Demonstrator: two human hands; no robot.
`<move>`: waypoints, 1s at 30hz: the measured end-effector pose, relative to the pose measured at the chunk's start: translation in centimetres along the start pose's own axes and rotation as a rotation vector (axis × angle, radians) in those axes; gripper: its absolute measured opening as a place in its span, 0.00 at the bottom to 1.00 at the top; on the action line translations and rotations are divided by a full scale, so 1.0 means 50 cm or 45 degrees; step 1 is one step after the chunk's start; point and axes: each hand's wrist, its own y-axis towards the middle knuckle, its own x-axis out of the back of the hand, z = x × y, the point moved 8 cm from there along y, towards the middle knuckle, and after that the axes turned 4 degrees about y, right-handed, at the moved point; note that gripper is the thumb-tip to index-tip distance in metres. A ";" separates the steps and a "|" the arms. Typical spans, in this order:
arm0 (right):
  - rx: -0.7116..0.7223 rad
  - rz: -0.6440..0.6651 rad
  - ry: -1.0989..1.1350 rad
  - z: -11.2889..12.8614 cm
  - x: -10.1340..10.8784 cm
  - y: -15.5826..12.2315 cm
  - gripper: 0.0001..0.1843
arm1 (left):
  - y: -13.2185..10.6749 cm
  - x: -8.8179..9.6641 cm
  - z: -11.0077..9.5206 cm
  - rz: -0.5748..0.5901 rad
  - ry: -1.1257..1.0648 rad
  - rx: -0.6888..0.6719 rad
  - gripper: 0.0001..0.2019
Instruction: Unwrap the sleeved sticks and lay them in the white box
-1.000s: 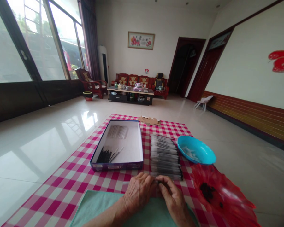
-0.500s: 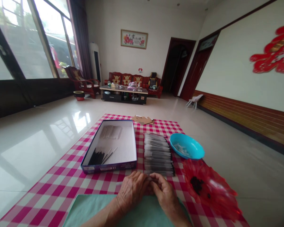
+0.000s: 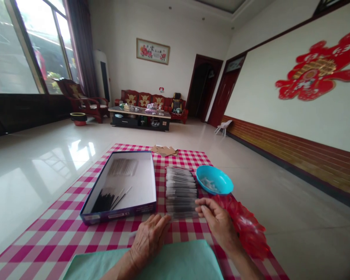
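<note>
My left hand (image 3: 151,235) is closed over a slim pen (image 3: 133,234), whose pale translucent end sticks out to the left; the rest is under the fingers. My right hand (image 3: 218,221) is apart from it, thumb and forefinger pinched together at the right end of a row of pens (image 3: 181,190). Whatever lies in that pinch is too small to make out. The pens in the row lie side by side, with clear barrels and dark parts. Behind my right hand, a red flower-shaped dish (image 3: 247,225) is partly hidden.
Left stands a shallow box (image 3: 142,186) holding clear tubes (image 3: 123,167) and black refills (image 3: 105,200). A blue bowl (image 3: 224,184) holds small whitish pieces (image 3: 209,184). Cardboard scraps (image 3: 165,151) lie at the far edge of the checked tablecloth (image 3: 58,225). A green cloth (image 3: 181,258) lies nearest me.
My hands were together over the green cloth; now they are apart. My right hand has moved right and forward beside the pens. The view has turned to the right.
</note>
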 end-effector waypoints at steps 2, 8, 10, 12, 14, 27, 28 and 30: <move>0.036 -0.046 -0.165 -0.009 0.046 0.025 0.16 | 0.000 -0.001 0.000 0.014 -0.001 0.005 0.10; 0.107 -0.167 -0.685 -0.043 0.138 0.132 0.15 | 0.000 -0.011 0.003 0.062 -0.007 0.031 0.11; 0.140 -0.196 -0.785 -0.047 0.151 0.167 0.13 | 0.000 -0.014 0.005 0.073 -0.006 0.037 0.11; 0.169 -0.206 -0.867 -0.051 0.157 0.195 0.11 | 0.000 -0.016 0.005 0.083 -0.008 0.036 0.11; 0.185 -0.211 -0.930 -0.054 0.160 0.214 0.10 | 0.001 -0.017 0.005 0.097 -0.010 0.035 0.11; 0.419 0.270 -0.650 0.062 -0.075 0.032 0.11 | 0.005 -0.007 -0.001 0.088 0.000 0.037 0.12; 0.387 0.310 -0.588 0.057 -0.101 0.009 0.11 | 0.006 -0.005 -0.002 0.096 0.010 0.034 0.12; 0.328 0.377 -0.498 0.038 -0.144 -0.028 0.11 | 0.007 -0.002 -0.004 0.096 0.005 0.032 0.12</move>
